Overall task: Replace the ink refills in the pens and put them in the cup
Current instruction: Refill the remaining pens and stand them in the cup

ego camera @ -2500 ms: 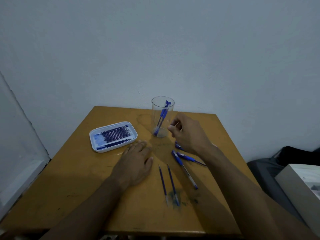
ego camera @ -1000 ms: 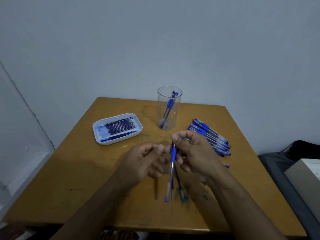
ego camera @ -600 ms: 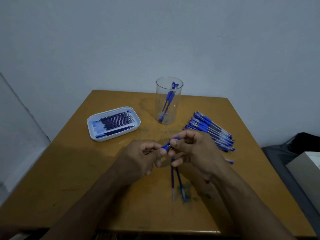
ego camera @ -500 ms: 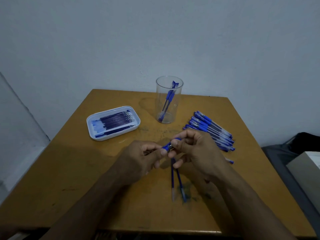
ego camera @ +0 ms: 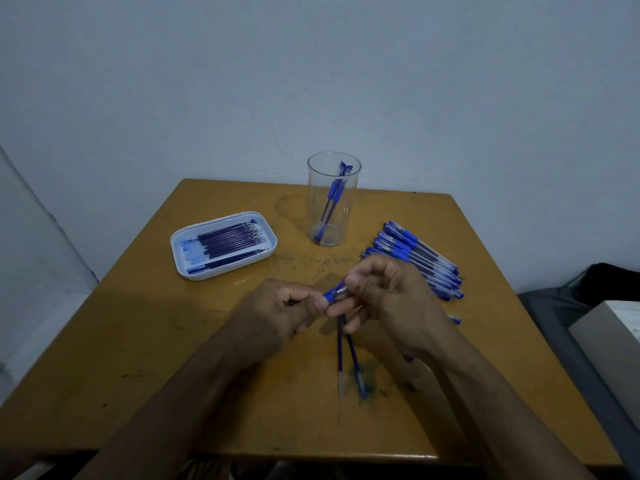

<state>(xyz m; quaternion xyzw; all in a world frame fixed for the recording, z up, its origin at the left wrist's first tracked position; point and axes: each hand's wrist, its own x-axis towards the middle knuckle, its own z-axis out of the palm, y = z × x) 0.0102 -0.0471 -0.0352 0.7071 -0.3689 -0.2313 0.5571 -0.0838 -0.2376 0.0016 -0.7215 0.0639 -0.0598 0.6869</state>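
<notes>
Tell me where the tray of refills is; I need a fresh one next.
In the head view the white tray of refills lies on the table's far left part, left of the clear cup and beyond the left hand.

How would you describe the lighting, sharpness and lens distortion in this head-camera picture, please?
Head view: dim, bluish light; soft shadows under the left hand and right hand on the brown wooden table; wide-angle lens splays the table edges; clear plastic cup stays fairly sharp, without strong glare.
</notes>
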